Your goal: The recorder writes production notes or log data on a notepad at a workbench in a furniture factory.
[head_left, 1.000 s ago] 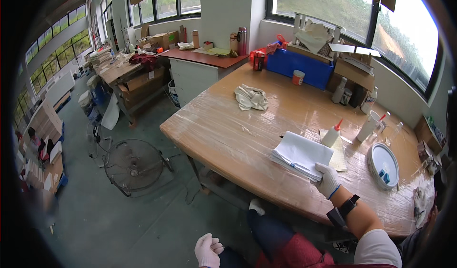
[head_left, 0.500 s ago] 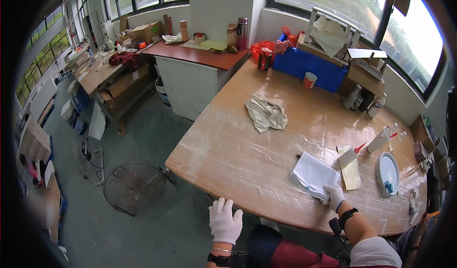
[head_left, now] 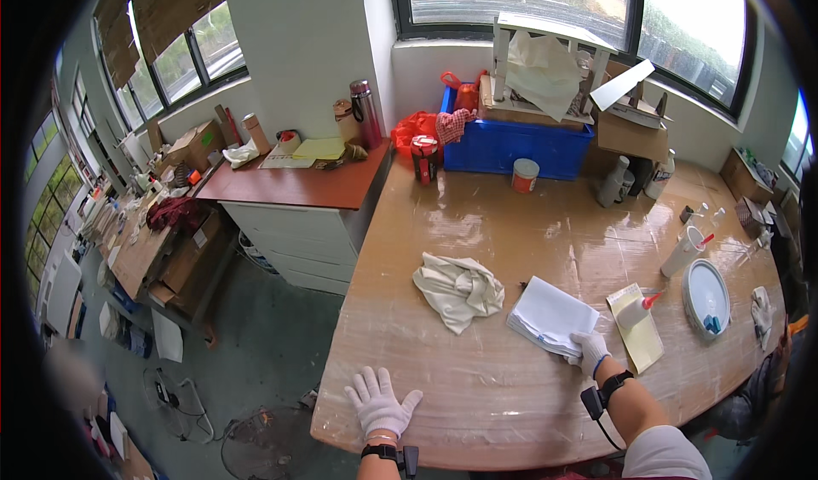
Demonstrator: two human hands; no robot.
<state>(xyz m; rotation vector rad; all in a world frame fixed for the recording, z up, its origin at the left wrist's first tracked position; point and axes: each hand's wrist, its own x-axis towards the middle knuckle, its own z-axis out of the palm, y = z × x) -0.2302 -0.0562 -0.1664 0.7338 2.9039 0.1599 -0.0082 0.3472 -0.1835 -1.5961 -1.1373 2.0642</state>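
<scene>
My left hand (head_left: 381,402), in a white knit glove, rests palm down with its fingers spread on the plastic-covered table (head_left: 400,335). My right hand (head_left: 590,352), gloved the same way, grips the near right corner of a stack of white sheets (head_left: 552,314); its thumb is hidden. Paper or cloth, I cannot tell which. Left of the stack lies a crumpled cream cloth (head_left: 458,291). To the right, a white bottle with a red nozzle (head_left: 635,312) stands on a pale yellow paper (head_left: 646,348).
Farther right are another red-tipped white bottle (head_left: 682,252), a round pale lid (head_left: 706,297) with small blue pieces, and a glove (head_left: 761,311). A blue bin (head_left: 520,149) and a tin (head_left: 524,176) stand at the back. A floor fan (head_left: 264,446) stands beyond the table's left edge.
My left hand has moved from beyond the table's near edge onto the tabletop, fingers spread. My right hand stays at the stack's corner. The view has shifted, bringing more of the table's near side in.
</scene>
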